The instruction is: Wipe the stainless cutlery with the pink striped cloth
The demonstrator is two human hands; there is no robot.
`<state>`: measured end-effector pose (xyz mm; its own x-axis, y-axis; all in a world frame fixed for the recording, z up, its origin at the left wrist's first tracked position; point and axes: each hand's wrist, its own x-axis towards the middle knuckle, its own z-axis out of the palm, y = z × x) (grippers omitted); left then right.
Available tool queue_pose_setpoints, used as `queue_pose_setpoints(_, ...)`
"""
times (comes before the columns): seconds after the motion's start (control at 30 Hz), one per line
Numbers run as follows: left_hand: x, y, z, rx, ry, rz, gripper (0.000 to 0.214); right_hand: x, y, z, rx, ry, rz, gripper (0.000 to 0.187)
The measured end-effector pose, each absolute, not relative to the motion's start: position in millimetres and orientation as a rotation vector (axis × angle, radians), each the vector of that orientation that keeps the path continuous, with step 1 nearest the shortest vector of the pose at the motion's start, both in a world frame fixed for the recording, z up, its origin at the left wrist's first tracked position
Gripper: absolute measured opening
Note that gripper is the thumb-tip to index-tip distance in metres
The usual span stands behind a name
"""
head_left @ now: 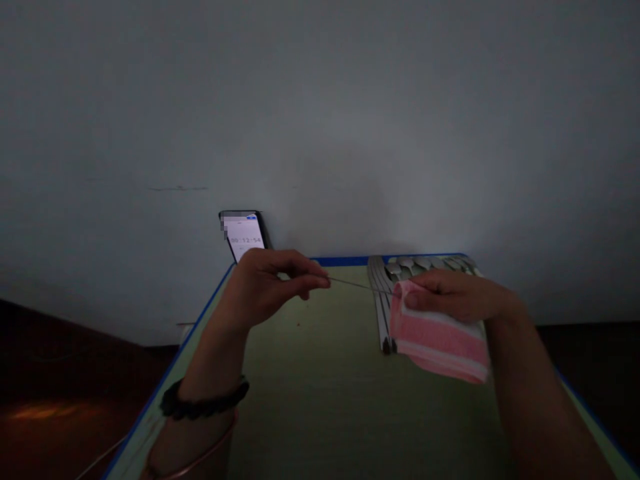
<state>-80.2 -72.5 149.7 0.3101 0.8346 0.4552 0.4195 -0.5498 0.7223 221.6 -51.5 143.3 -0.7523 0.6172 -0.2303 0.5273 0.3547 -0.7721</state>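
Between my hands a thin metal utensil (pixel 357 285) is held up over the table, seen nearly edge-on, so its exact kind does not show. My left hand (pixel 267 283) pinches its left end between thumb and fingertips. A pink and white striped cloth (pixel 440 343) covers the other end and hangs down. My right hand (pixel 450 293) grips the cloth around that end, thumb on the near side. Close behind and left of the cloth lie several long metal utensils (pixel 379 293) side by side. Several spoons (pixel 407 265) lie beyond it, partly hidden by my right hand.
A phone (pixel 244 233) showing a running timer leans on the grey wall (pixel 350 133) at the table's far left. Blue edging (pixel 340 261) borders the pale green table (pixel 320 373). A white cable (pixel 103 457) runs at the lower left.
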Motion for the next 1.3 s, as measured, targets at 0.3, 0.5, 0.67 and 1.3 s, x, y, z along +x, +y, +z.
queue_pose_setpoints(0.3, -46, -80, 153, 2.256, 1.085, 1.003, 0.016, 204, -48, 138, -0.927, -2.513, 1.372, 0.042)
queue_pose_setpoints(0.5, -39, -79, 150, 2.28, 1.029, 0.989, 0.018, 200, -51, 141, -0.907, -2.492, 1.377, 0.041)
queue_pose_setpoints(0.67, -43, -77, 150, 2.207, 1.007, 1.078, 0.014, 202, -53, 143, -0.929, -2.385, 1.438, 0.041)
queue_pose_setpoints(1.3, -45, -82, 157, 2.151, 0.876, 1.101, 0.011, 200, -59, 152, -0.854, -2.467, 1.405, 0.043)
